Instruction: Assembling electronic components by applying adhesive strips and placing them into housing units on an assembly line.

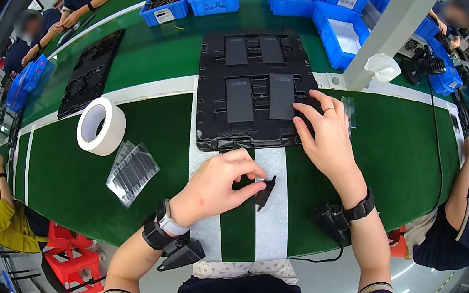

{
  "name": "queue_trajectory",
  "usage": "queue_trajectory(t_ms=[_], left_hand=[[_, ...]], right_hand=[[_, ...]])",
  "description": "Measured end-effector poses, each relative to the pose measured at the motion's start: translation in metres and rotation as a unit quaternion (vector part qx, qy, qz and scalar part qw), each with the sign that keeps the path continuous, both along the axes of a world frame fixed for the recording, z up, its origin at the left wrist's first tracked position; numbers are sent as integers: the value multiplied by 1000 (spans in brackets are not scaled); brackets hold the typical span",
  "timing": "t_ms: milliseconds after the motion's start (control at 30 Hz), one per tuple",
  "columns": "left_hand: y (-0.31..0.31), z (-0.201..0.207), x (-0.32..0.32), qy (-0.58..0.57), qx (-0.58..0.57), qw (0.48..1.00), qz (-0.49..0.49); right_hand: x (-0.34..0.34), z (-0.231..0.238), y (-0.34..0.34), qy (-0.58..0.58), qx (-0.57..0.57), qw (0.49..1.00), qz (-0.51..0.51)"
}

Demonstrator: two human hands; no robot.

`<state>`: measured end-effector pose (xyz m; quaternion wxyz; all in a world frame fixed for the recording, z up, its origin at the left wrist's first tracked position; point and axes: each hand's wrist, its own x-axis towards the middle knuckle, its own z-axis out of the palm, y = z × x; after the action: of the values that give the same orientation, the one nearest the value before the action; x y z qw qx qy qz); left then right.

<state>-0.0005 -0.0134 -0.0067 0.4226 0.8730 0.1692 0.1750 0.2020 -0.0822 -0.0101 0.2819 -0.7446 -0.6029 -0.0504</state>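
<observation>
My left hand [221, 183] pinches a small black strip [266, 193] with a pale, clear-looking end between thumb and fingers, just over the near edge of the table. My right hand [328, 135] is open, its fingers spread at the right edge of a black moulded tray [212, 93]. Its fingertips are beside a flat dark rectangular block [281, 96] in the tray's near right pocket; whether they touch it I cannot tell. Another such block [240, 100] lies to its left, and two more sit in the far row. A clear film piece [348, 110] shows partly behind my right hand.
Left of the tray are a white tape roll [113, 130] and clear sheets with black strips [132, 173]. A second black tray [91, 71] lies farther left. Blue bins [213, 4] line the far side, near a grey post [388, 36]. Other people sit around the table.
</observation>
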Motion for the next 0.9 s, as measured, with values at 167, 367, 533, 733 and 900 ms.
queue_trajectory(t_ms=[167,367,533,733,900], left_hand=[[0,4,3,-56,-6,996,67],[0,4,2,-93,-6,988,126],[1,4,3,-125,-1,981,146],[2,-1,2,-126,-10,984,126],[3,-1,1,-109,-14,988,113]], right_hand=[[-1,-2,0,-35,2,999,-11],[-2,6,1,28,81,993,77],[-14,14,-1,275,60,923,262],[-16,15,-1,285,64,914,281],[-12,16,-2,282,61,916,278]])
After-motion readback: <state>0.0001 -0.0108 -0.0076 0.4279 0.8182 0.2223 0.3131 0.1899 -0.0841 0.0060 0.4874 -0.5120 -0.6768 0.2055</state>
